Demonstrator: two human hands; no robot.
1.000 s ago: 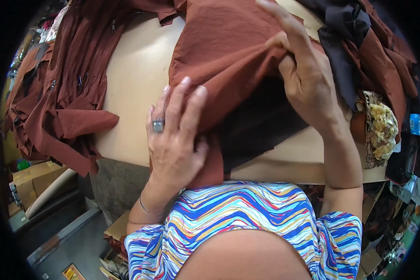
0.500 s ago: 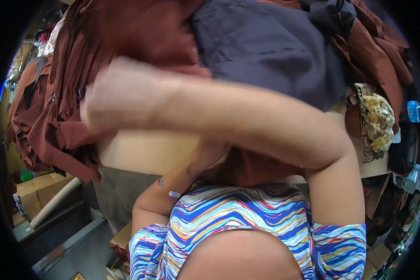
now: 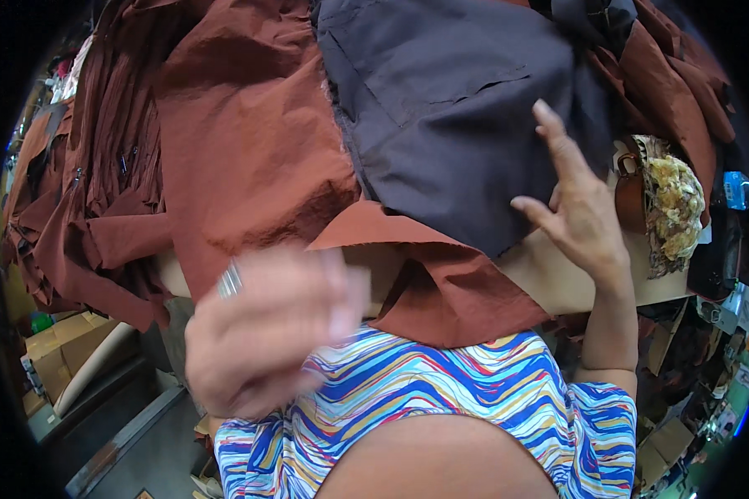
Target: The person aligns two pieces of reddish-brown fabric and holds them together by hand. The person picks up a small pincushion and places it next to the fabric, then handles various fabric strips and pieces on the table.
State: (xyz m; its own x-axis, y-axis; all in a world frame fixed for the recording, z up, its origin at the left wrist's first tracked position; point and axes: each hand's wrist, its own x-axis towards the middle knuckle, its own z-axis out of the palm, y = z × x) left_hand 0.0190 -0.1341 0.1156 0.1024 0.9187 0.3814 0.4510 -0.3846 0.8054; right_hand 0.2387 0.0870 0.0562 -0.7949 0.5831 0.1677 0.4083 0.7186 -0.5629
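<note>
A rust-brown piece of fabric (image 3: 250,125) lies across the work surface, meeting a dark charcoal panel (image 3: 441,108) along a frayed edge. A flap of rust fabric (image 3: 466,291) hangs over the near edge against my striped shirt. My left hand (image 3: 258,333), wearing a ring, is raised in front of the near edge and smeared by motion; I cannot tell how its fingers are or if they hold anything. My right hand (image 3: 587,216) is open over the right edge of the dark panel, fingers apart and nothing in them.
Stacked rust fabric pieces (image 3: 125,158) hang at the left, and more bunched rust cloth (image 3: 682,75) at the far right. On the tan work surface (image 3: 558,279), a yellowish crusty lump (image 3: 674,204) stands by a brown round object (image 3: 630,204). A blue-labelled bottle (image 3: 739,191) lies beyond.
My right arm has swung from across the fabric on the left back to the right side. My left hand has come up off the near edge, uncovering the rust flap.
</note>
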